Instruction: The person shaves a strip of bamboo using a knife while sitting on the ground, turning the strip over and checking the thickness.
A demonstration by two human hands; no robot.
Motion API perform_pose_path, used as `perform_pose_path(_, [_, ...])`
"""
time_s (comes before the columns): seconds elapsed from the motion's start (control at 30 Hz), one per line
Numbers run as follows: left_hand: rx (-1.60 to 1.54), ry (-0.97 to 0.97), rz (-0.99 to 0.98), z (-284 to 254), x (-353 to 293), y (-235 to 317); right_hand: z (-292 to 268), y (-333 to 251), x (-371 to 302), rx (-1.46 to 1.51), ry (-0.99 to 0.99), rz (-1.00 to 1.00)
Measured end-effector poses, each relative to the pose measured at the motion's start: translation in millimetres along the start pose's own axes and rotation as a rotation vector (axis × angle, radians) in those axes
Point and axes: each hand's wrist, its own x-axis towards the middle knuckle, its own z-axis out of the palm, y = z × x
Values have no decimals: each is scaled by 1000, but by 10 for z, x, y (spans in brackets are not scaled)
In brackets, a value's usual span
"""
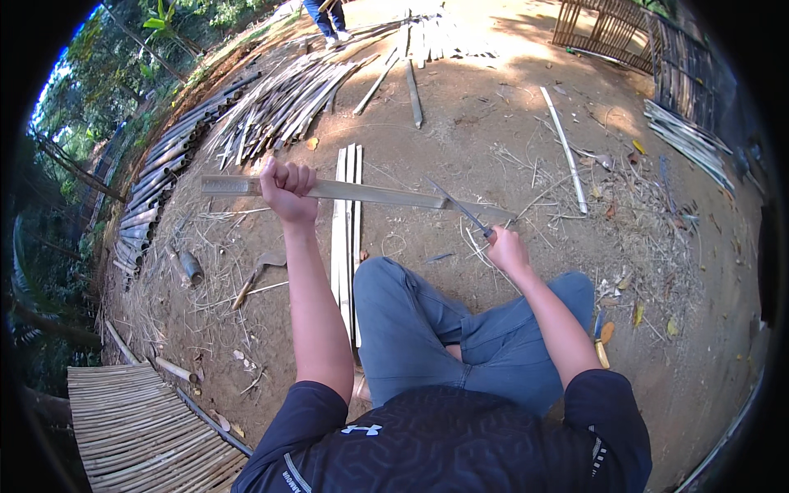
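Observation:
My left hand (288, 189) is closed in a fist around a long, flat bamboo strip (378, 194), which lies crosswise in front of me. The strip sticks out past the fist on the left and runs right beyond my knees. In my right hand (507, 250) is a narrow dark-bladed knife (467, 212). Its blade slants up and to the left across the strip, near a node; whether it is cutting in, I cannot tell. I sit on the ground with legs folded. Several pale split bamboo strips (343, 238) lie lengthwise beside my left leg.
On the ground at left are a curved-blade tool (261, 269) and a bottle (191, 266). A yellow-handled knife (602, 349) lies by my right thigh. Piles of bamboo strips (288, 103) and poles (152, 197) lie farther off; a slatted bamboo platform (148, 427) stands lower left. Another person (327, 18) stands far ahead.

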Motion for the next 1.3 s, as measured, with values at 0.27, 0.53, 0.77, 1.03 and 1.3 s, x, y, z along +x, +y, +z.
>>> perform_pose_path(0.27, [10, 52, 9, 56, -9, 11, 3, 89, 74, -3, 29, -43])
perform_pose_path(0.53, [-19, 17, 3, 197, 25, -32, 156, 671, 305, 33, 50, 125])
perform_pose_path(0.77, [10, 13, 6, 308, 80, -73, 238, 810, 458, 75, 90, 270])
perform_pose_path(1.03, [-4, 16, -3, 283, 98, -85, 369, 843, 433, 89, 33, 237])
perform_pose_path(1.3, [61, 36, 12, 248, 32, -20, 302, 772, 328, 86, 53, 176])
